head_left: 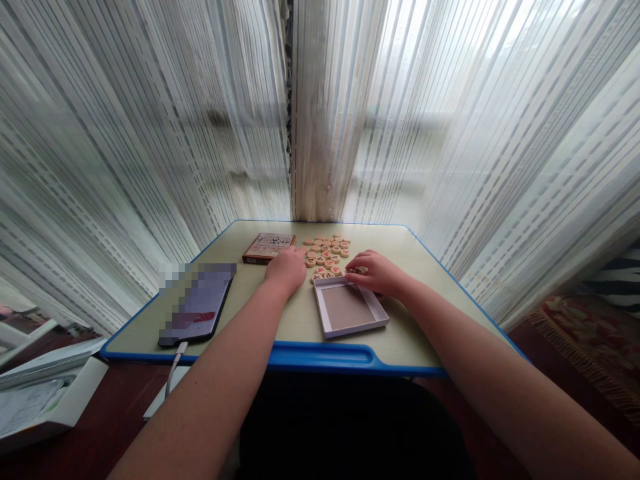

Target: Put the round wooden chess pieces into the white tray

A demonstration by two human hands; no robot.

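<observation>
Several round wooden chess discs (327, 252) lie flat in a cluster at the far middle of a small beige desk (405, 333) with a blue rim. My left hand (287, 267) rests at the cluster's left edge, index finger stretched out onto a disc. My right hand (374, 272) is curled at the cluster's near right, fingertips pinched on a disc at the far edge of a shallow white box tray (350, 308). The tray holds nothing visible. A brown printed box lid (269, 247) lies left of the discs.
A dark phone (199, 305) with a white cable lies on the desk's left part. Sheer white curtains close in behind and at both sides. A white open box stands lower left off the desk; a patterned rug is at the right.
</observation>
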